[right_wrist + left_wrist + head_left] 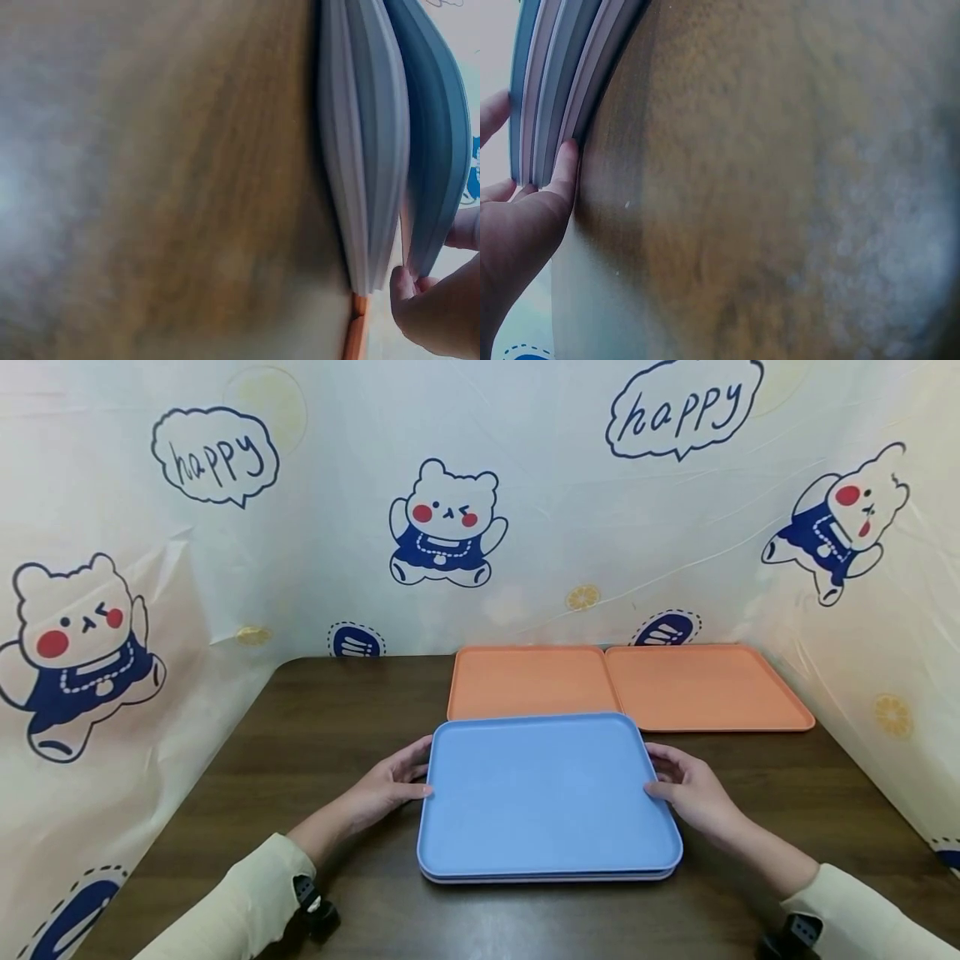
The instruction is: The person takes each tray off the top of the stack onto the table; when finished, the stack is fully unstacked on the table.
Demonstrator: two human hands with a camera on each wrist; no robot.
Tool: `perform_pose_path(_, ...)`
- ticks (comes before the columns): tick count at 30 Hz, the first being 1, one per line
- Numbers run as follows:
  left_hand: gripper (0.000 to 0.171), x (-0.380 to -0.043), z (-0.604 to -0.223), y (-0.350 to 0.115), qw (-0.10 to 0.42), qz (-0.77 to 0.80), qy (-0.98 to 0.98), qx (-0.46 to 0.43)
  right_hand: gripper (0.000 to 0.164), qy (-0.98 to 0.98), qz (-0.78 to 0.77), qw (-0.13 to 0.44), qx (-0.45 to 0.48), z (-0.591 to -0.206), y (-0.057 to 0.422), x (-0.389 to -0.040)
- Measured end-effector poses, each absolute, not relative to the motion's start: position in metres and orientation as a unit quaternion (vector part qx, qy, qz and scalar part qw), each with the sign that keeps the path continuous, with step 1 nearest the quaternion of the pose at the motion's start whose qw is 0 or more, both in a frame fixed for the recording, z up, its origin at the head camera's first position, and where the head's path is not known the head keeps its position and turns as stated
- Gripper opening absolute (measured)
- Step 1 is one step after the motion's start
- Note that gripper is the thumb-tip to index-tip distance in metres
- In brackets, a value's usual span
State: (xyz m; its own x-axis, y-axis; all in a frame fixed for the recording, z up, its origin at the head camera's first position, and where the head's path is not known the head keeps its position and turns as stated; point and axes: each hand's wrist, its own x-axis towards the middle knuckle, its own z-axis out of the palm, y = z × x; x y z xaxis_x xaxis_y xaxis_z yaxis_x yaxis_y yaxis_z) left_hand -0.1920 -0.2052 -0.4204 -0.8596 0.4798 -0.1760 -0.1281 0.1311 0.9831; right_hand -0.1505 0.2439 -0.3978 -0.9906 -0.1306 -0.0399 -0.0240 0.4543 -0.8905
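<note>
At the left, a cream sleeve (251,893) is cut off by the bottom of the head view. The person's bare left grip (390,785) is clamped on the left short edge of the rounded, rectangular light-blue tray (543,802), thumb at the rim. In the left wrist view the fingers bend against the stack of thin pink and grey tray edges (555,75) beneath; whether they hold those too, I cannot tell.

The blue tray tops that stack near the middle of the dark brown wooden counter (322,710), face up. Its long axis runs left to right, the right end turned slightly away from the person, one short side toward each hand. Behind it, two flat orange trays (532,681) (705,687) lie side by side, long axes also left to right; the blue tray hides part of the left one's near edge.

At the right, the right grip (693,785) pinches the blue tray's right edge, where the right wrist view shows a gap above the lower layers. Both wrist views are blurred, so the exact tray count is unclear.
</note>
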Motion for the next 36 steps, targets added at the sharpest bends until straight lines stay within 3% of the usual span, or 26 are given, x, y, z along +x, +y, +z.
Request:
perform_pose_path(17,0.083,-0.191,-0.419,-0.205,0.238,0.647,0.713,0.128,0.065,0.824,-0.555,0.111,0.015,-0.384,0.261,-0.165)
perform_pose_path(34,0.083,-0.192,-0.419,-0.207,0.239,0.644,0.713,0.145,0.068,0.752,-0.64,0.157,0.026,-0.388,0.316,-0.177)
perform_pose_path(36,0.083,-0.191,-0.42,-0.207,0.238,0.645,0.712,0.142,0.063,0.749,-0.643,0.155,0.025,-0.388,0.325,-0.177)
